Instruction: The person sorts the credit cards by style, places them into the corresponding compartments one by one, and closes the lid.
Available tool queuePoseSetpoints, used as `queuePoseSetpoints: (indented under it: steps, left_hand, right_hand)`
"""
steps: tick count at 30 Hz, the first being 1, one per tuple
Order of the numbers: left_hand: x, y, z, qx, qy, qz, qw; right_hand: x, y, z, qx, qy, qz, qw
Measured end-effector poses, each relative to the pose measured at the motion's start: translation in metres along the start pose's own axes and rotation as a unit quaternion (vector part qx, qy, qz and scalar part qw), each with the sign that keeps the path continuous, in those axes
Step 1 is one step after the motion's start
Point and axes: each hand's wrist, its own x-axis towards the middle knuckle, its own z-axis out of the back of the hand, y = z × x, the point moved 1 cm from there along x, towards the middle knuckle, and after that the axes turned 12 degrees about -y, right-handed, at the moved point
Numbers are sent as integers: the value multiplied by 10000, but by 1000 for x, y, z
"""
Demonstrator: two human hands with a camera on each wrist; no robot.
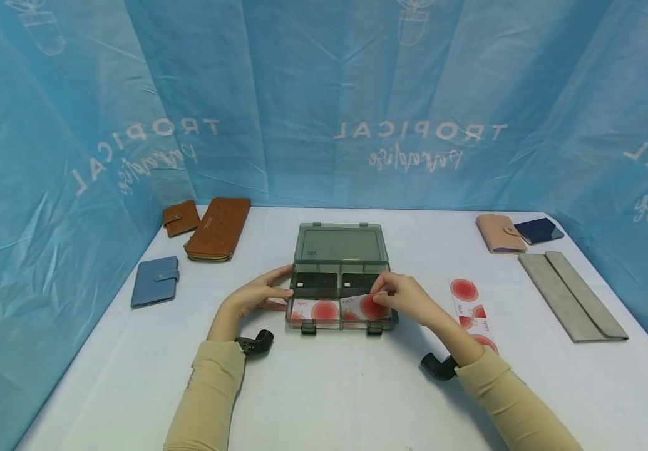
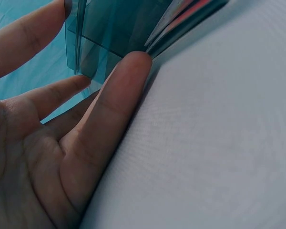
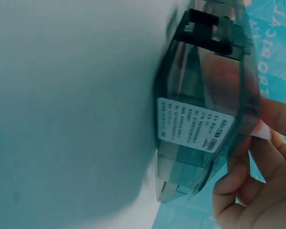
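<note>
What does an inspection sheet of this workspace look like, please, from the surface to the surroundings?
Surface: white table.
Job's things: see-through box, lid open; left front card and right front card, both red and white, in the front compartments, the right one tilted; more cards on the table, to the right.
Clutter: at left, blue wallet, small brown wallet, large brown wallet; at right, pink wallet, dark blue holder, grey pouch.
Grippers: bare hands; left hand touches the box's left side; right hand pinches the right front card.
Cables: nothing seen.
Surroundings: blue curtain with white lettering.
</note>
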Motion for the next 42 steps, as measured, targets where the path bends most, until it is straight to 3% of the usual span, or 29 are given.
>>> queuePoseSetpoints:
  steps: [5, 8, 11, 14, 17, 23, 26, 29, 35, 42]
  left_hand:
    - [0, -1, -1, 12, 16, 8, 10000]
    - [1, -1, 0, 28, 9, 4, 10000]
    - [1, -1, 1, 38, 7, -5, 10000]
    - [1, -1, 1, 59, 3, -2, 10000]
    - [1, -1, 2, 56, -14, 5, 10000]
    - [0, -2, 1, 30, -7, -2, 10000]
    - [0, -2, 1, 29, -8, -6, 10000]
    - [-1, -1, 1, 31, -2, -12, 10000]
    - [0, 0, 2, 47, 14, -15, 10000]
    - [1, 2, 1, 65, -12, -6, 10000]
  right_hand:
    - [-4, 1, -3, -1034, 77, 663, 9924]
    - [-5, 4, -4, -1845, -228, 1385, 9728]
    - [-6, 6, -3, -2442, -506, 1837, 9508]
    - [-8, 7, -1, -2707, -496, 1951, 9414]
    - [-9, 6, 2, -2691, -340, 1984, 9418]
    - [-11, -5, 25, -2197, -595, 1689, 9590]
    - [-13, -20, 49, -2110, -665, 1297, 9665]
    - [-16, -39, 75, -2218, -371, 676, 9720]
    - [-22, -77, 105, -2530, 289, -319, 9665]
    - [-22, -96, 111, -2498, 606, -805, 9630]
